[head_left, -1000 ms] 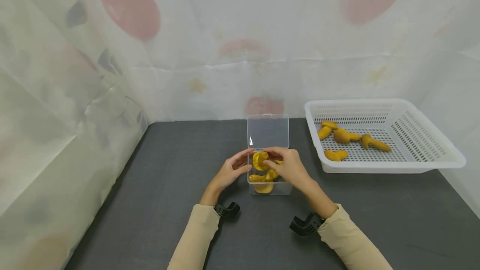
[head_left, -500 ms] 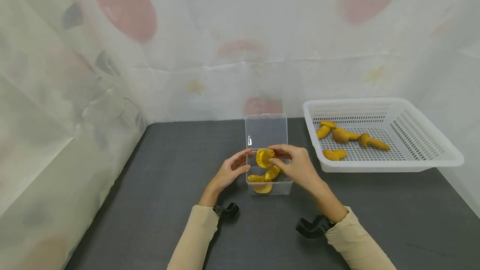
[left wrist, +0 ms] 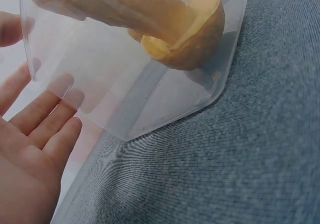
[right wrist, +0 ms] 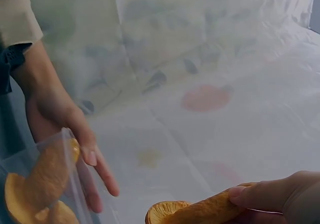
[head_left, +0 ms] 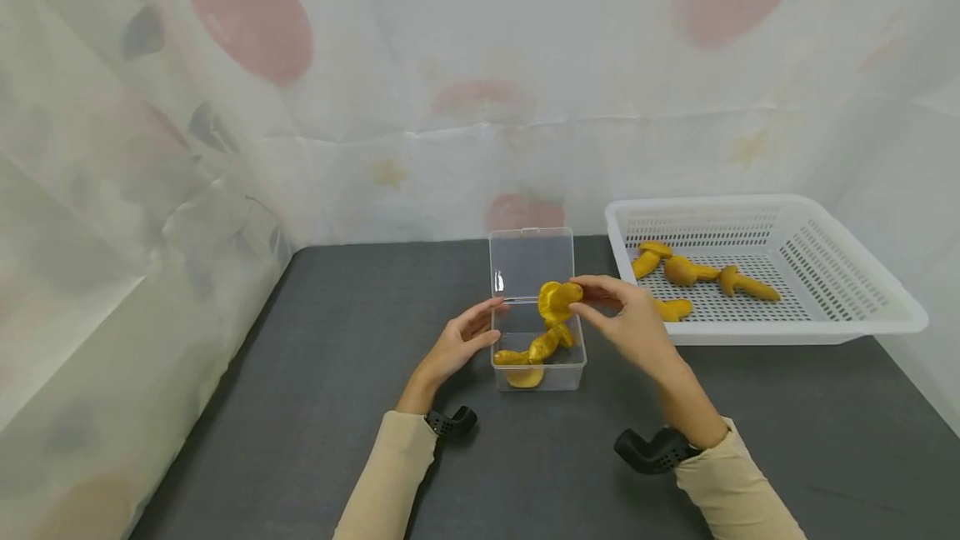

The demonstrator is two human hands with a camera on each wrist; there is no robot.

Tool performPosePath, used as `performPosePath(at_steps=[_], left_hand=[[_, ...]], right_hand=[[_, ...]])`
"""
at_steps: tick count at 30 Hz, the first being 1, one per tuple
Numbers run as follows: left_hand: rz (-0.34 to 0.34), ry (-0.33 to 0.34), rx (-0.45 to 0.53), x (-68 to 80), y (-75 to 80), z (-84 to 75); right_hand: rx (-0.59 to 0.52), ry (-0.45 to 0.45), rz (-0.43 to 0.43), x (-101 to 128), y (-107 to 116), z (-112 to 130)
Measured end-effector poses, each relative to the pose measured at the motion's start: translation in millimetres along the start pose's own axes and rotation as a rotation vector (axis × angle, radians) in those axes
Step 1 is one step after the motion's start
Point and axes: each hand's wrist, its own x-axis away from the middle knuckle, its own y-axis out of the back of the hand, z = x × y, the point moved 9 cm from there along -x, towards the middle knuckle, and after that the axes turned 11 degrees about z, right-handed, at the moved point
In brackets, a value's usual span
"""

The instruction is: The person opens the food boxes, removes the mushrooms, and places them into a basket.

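Between thumb and fingers, my right hand (head_left: 633,319) pinches a yellow mushroom (head_left: 555,301) by its stem, above the clear plastic box (head_left: 558,378). The right wrist view shows this held mushroom (right wrist: 205,211) with its ribbed cap pointing away from the hand. Several more mushrooms (head_left: 543,346) lie inside the box, whose lid (head_left: 531,263) stands raised at the back. My left hand (head_left: 457,344) rests against the box's left side. In the left wrist view the left hand's fingers (left wrist: 47,119) look extended, their tips at the clear wall.
A white perforated basket (head_left: 825,328) stands at the right on the dark tabletop (head_left: 352,373), with several mushrooms (head_left: 686,272) in its left part. Printed sheeting (head_left: 420,182) hangs behind the table and along its left side.
My right hand has moved right and slightly up with the pinched mushroom, from over the box's left part to its right back edge. The left hand stays at the box.
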Motion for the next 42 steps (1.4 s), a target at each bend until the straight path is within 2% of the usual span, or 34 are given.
performPosePath(at_steps=[7, 17, 24, 34, 42], left_hand=[[0.006, -0.008, -0.009, -0.7, -1.6, -1.0], [0.014, -0.029, -0.011, -1.4, -2.3, -2.7], [0.018, -0.036, -0.010, -1.6, -2.6, -3.3], [0.015, -0.025, 0.003, -0.5, -2.3, -1.4], [0.010, -0.015, 0.004, -0.2, -1.7, 0.4]], right_hand=[[-0.071, 0.012, -0.094, 4, 30, -8], [-0.152, -0.041, -0.190, 10, 65, -33], [-0.132, -0.096, -0.254, 16, 84, -46], [-0.108, -0.257, -0.288, 27, 102, -70], [-0.095, -0.273, -0.327, 32, 112, -84]])
